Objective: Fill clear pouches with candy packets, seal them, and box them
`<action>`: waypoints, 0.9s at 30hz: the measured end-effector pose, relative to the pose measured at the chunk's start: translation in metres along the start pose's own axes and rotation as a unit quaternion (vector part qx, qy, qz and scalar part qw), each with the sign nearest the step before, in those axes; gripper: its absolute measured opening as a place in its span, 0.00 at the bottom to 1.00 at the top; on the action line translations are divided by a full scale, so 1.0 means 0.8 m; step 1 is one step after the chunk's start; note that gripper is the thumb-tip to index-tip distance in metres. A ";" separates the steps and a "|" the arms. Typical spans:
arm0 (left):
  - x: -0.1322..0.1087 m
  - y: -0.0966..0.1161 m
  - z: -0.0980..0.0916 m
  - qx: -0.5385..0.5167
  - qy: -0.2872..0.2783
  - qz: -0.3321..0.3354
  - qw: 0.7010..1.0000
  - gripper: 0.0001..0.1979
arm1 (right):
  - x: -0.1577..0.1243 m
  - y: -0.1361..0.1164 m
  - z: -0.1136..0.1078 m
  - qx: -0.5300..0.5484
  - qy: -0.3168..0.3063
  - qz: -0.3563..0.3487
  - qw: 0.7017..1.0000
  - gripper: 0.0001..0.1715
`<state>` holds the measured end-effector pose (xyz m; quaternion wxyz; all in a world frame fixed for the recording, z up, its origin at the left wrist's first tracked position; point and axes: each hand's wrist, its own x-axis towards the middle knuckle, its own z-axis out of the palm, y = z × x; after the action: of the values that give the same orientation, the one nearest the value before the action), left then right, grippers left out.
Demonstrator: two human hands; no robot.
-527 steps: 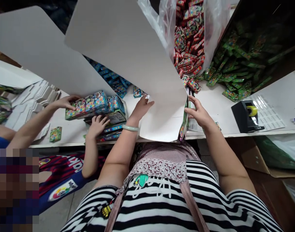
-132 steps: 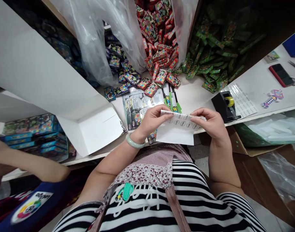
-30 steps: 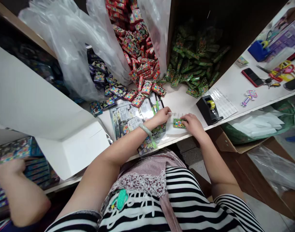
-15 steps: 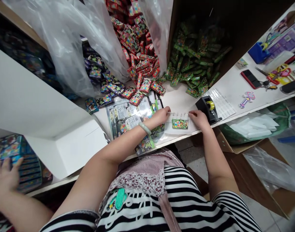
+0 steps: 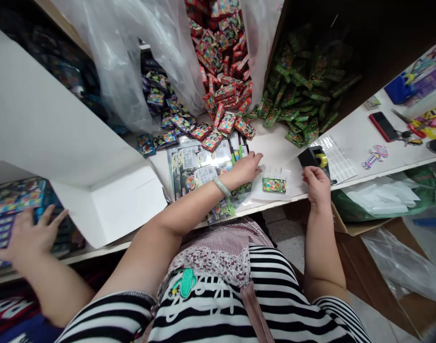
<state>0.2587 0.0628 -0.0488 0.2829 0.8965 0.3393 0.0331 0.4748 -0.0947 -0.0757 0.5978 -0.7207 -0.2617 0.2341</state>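
A small green packet (image 5: 274,185) lies on a white sheet of paper (image 5: 262,193) near the counter's front edge. My left hand (image 5: 244,169) rests flat with its fingers stretched out, touching the sheet's left top corner. My right hand (image 5: 316,185) is off the sheet to the right, just in front of a black tape dispenser (image 5: 312,156). Its fingers are curled in a pinch beside the dispenser; what they pinch is too small to make out.
Piles of red packets (image 5: 221,71), green packets (image 5: 303,85) and purple packets (image 5: 164,109) spill along the back. Printed cards in sleeves (image 5: 196,164) lie left of the sheet. A white carton (image 5: 107,209) stands at left, where another person's hand (image 5: 32,233) touches stacked boxes. A red phone (image 5: 384,126) and scissors (image 5: 423,119) lie right.
My right hand has let go of the green packet and sheet and moved right to the tape dispenser. The packet now lies alone on the sheet. My left hand stays put.
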 end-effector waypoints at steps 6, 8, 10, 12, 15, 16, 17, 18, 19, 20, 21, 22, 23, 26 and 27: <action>-0.081 -0.105 -0.035 -0.090 0.236 -0.046 0.966 0.16 | -0.066 -0.037 0.043 0.111 -0.279 -0.032 0.953 0.12; -0.114 -0.137 -0.034 -0.058 0.251 -0.114 0.959 0.16 | -0.091 -0.044 0.082 0.092 -0.426 -0.022 0.900 0.11; -0.136 -0.152 -0.027 -0.035 0.219 -0.158 0.962 0.15 | -0.112 -0.047 0.124 0.078 -0.523 -0.004 0.849 0.14; -0.148 -0.153 -0.021 -0.028 0.182 -0.167 0.969 0.13 | -0.127 -0.047 0.159 0.069 -0.564 0.008 0.823 0.17; -0.155 -0.139 -0.017 -0.046 0.161 -0.157 0.973 0.08 | -0.143 -0.042 0.184 0.042 -0.589 0.020 0.807 0.20; -0.158 -0.134 -0.017 -0.059 0.157 -0.154 0.974 0.07 | -0.149 -0.041 0.185 0.033 -0.594 0.026 0.803 0.20; -0.161 -0.130 -0.017 -0.075 0.154 -0.150 0.974 0.06 | -0.154 -0.041 0.183 0.028 -0.599 0.032 0.799 0.20; -0.166 -0.126 -0.018 -0.093 0.151 -0.147 0.973 0.05 | -0.158 -0.042 0.179 0.025 -0.604 0.037 0.796 0.19; -0.171 -0.123 -0.019 -0.115 0.149 -0.143 0.972 0.05 | -0.161 -0.045 0.174 0.025 -0.606 0.040 0.794 0.19; -0.176 -0.120 -0.020 -0.145 0.147 -0.139 0.968 0.06 | -0.163 -0.050 0.170 0.028 -0.602 0.038 0.797 0.19; -0.182 -0.116 -0.021 -0.183 0.148 -0.133 0.963 0.07 | -0.162 -0.057 0.166 0.032 -0.590 0.030 0.806 0.18; -0.187 -0.112 -0.023 -0.224 0.151 -0.126 0.955 0.07 | -0.159 -0.067 0.163 0.034 -0.569 0.014 0.821 0.17; -0.192 -0.107 -0.026 -0.265 0.154 -0.116 0.945 0.07 | -0.154 -0.079 0.161 0.033 -0.540 -0.011 0.841 0.16; -0.202 -0.088 -0.038 -0.352 0.169 -0.077 0.917 0.08 | -0.130 -0.122 0.168 0.001 -0.433 -0.114 0.894 0.12; -0.205 -0.080 -0.043 -0.365 0.174 -0.066 0.912 0.08 | -0.123 -0.135 0.172 -0.017 -0.412 -0.146 0.899 0.11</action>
<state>0.0865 0.0155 -0.0323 0.5285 0.6863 0.4057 0.2917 0.3006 -0.0412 0.0091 0.4515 -0.5234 -0.5911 0.4158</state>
